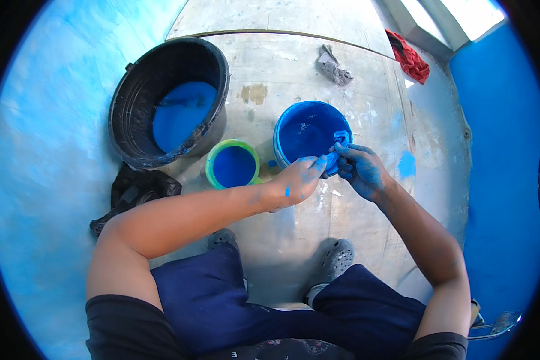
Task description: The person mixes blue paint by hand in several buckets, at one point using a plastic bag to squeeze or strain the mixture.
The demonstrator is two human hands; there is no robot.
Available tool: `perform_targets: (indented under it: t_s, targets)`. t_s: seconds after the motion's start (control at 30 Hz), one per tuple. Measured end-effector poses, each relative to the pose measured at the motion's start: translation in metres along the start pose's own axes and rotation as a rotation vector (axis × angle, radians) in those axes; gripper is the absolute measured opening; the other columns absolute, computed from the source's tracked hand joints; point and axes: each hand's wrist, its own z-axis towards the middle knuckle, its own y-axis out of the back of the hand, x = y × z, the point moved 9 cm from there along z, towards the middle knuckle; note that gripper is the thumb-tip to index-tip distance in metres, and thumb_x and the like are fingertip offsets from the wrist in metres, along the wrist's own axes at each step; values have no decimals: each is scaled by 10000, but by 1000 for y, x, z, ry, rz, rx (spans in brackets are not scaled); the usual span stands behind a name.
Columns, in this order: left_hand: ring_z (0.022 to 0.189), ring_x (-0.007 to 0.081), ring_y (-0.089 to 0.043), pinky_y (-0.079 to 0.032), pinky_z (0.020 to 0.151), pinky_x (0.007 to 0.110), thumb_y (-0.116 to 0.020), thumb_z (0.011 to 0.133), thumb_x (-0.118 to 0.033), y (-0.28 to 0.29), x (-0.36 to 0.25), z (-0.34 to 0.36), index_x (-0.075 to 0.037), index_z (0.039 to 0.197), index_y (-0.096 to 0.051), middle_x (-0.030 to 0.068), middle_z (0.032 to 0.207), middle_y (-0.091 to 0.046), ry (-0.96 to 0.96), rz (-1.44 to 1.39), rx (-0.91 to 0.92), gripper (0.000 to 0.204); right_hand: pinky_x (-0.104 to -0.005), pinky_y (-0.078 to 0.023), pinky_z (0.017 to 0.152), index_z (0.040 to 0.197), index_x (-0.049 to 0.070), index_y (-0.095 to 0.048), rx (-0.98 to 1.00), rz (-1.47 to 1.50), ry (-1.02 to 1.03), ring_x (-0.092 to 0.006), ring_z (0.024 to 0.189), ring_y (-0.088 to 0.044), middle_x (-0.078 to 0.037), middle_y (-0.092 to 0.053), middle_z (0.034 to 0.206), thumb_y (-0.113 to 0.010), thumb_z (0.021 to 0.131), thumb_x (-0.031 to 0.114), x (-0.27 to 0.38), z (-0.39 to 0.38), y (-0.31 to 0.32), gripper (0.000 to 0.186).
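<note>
Both hands, smeared with blue paint, meet at the near right rim of a blue bucket (284, 123) that holds dark blue paint. Between them is a crumpled blue rag (341, 137), wet-looking; whether it is cloth or thin plastic I cannot tell. My right hand (366, 174) pinches it between thumb and fingers, and its top end sticks up above them. My left hand (300, 181) is closed round its lower left end, the fingertips partly hidden. Left of the bucket stands a green dipper (209, 163) with blue paint inside, its handle partly behind my left forearm.
A large black tub (144, 90) with blue liquid stands at the back left, a black plastic bag (141, 187) beneath its near side. A grey crumpled rag (335, 67) lies on the paint-stained board floor (270, 66). Far right is a red bag (408, 58). Blue walls flank both sides.
</note>
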Motion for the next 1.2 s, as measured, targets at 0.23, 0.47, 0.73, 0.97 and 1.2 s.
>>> perform_targets:
  t_s: [0.23, 0.47, 0.73, 0.97, 1.2]
  targets:
    - [591, 64, -409, -356, 526, 275, -386, 1072, -341, 24, 3, 6, -87, 895, -532, -42, 703, -447, -455, 270, -98, 342, -289, -485, 804, 1064, 9, -656, 173, -37, 46, -134, 894, -625, -74, -676, 1019, -608, 1000, 239, -11, 3, -47, 243]
    - [609, 244, -523, -426, 570, 382, -370, 1048, -227, 20, 7, 8, -31, 907, -533, 97, 724, -556, -442, 469, -123, 291, -304, -501, 671, 893, -21, -686, 62, -199, 28, -142, 718, -624, -79, -671, 804, -647, 981, 235, -9, 18, -31, 273]
    - [819, 438, -622, -488, 734, 516, -387, 977, -107, 7, -7, 19, 55, 912, -594, 268, 843, -633, -489, 757, -137, 271, -291, -447, 585, 804, -5, -670, -154, -474, 7, -119, 632, -551, -66, -606, 713, -642, 977, 230, -2, 49, -13, 292]
    - [844, 456, -667, -541, 760, 515, -494, 887, -72, -5, 1, 23, 94, 898, -631, 303, 894, -664, -356, 828, -109, 215, -303, -496, 630, 890, 2, -676, -76, -452, -183, -140, 709, -591, -58, -626, 809, -610, 989, 156, -8, 63, -16, 194]
    - [906, 447, -689, -565, 795, 483, -520, 851, -56, -4, -7, 17, 112, 982, -636, 307, 942, -683, -278, 774, -10, 242, -305, -529, 628, 992, -29, -643, -54, -421, -135, -146, 674, -588, -66, -620, 812, -583, 1003, 114, 12, 69, -20, 155]
